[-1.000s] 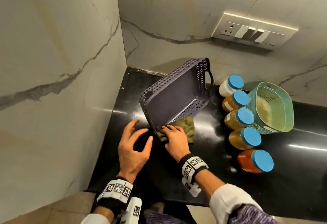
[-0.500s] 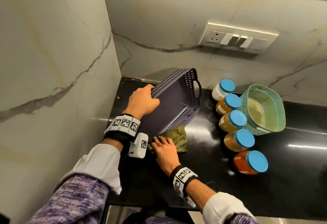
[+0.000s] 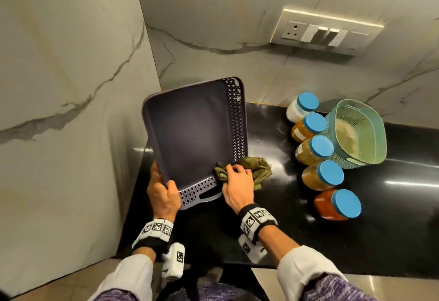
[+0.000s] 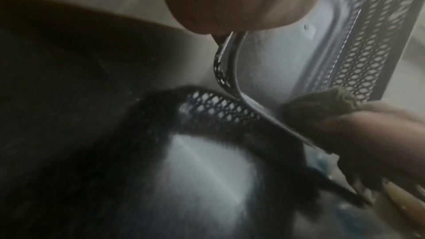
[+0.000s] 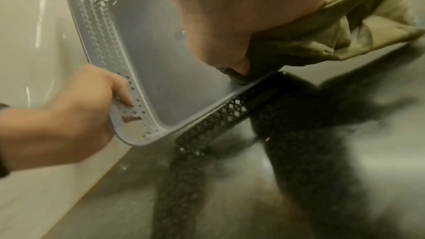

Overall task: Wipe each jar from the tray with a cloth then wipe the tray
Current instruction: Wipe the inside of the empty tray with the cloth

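The purple tray (image 3: 190, 134) is held tilted above the black surface (image 3: 297, 217), gripped at its near corner by the left hand (image 3: 162, 196). The green cloth (image 3: 256, 170) is clutched by the right hand (image 3: 237, 186) against the tray's inner corner.

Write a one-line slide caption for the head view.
Left hand tilts the empty purple tray while right hand presses a green cloth into its corner.

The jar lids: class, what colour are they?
Bright blue, on all five jar lids. They show best in the head view.
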A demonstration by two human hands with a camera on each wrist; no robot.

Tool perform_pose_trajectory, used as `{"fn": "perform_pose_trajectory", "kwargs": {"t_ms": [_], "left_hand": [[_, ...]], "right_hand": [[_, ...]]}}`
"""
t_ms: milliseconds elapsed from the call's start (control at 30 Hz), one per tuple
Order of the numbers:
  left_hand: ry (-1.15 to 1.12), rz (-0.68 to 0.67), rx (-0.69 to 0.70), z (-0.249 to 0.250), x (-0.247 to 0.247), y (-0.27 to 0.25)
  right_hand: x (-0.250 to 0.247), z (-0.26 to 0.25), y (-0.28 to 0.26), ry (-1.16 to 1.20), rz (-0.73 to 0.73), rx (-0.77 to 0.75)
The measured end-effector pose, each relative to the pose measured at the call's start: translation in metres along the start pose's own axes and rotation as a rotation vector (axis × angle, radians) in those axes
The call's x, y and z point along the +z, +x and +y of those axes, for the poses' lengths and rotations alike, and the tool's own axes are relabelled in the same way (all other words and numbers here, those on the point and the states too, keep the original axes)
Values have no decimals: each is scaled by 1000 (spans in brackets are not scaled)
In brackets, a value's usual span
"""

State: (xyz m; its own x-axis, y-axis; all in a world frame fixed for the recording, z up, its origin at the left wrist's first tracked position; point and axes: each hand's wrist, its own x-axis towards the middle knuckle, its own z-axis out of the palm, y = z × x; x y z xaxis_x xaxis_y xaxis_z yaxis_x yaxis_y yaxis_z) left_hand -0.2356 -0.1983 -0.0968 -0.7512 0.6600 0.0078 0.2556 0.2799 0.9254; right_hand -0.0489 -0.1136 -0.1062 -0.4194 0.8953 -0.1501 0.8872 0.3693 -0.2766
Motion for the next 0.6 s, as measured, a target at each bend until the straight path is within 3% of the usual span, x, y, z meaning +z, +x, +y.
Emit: {"fn": "perform_pose_trajectory", "kwargs": {"t_ms": [133,300,400,600], "left_hand": [[34,-16,-66,-14,2,-17],[100,-54,-45,-18,2,-7],[94,-68,-13,-21,-6,-3],[69,-32,15,-11,2,-13]], "right_hand": [[12,-29,-17,113,9,22],[35,-86,-46,159,-159,-164],[20,-66,-30,25,-96,-212],[-9,-5,-5,-45,-38,8]]}}
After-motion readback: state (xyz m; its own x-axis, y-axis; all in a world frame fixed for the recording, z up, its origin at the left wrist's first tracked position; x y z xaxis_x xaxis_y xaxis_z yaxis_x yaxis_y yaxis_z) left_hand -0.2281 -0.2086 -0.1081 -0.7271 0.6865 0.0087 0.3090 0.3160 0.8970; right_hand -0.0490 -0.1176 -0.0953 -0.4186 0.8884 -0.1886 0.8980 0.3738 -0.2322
